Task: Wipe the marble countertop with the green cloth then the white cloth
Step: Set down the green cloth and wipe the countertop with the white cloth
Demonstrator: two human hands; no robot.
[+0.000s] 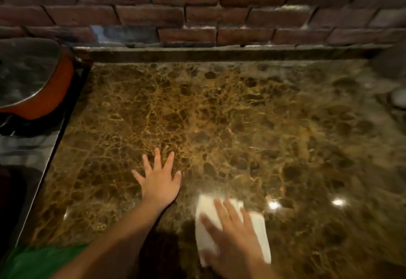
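At the bottom right, the right hand (232, 234) presses flat, fingers spread, on the white cloth (207, 228) lying on the marble countertop (219, 114). The left hand (159, 180) rests splayed beside it. Green fabric (41, 261) at lower left, possibly the green cloth.

Two bare forearms reach in from the bottom edge — no sleeves, watch, bracelets or rings visible on either. The left hand (159, 182) shows short nails; the right hand (230, 237) is blurred — its finer details cannot be made out.
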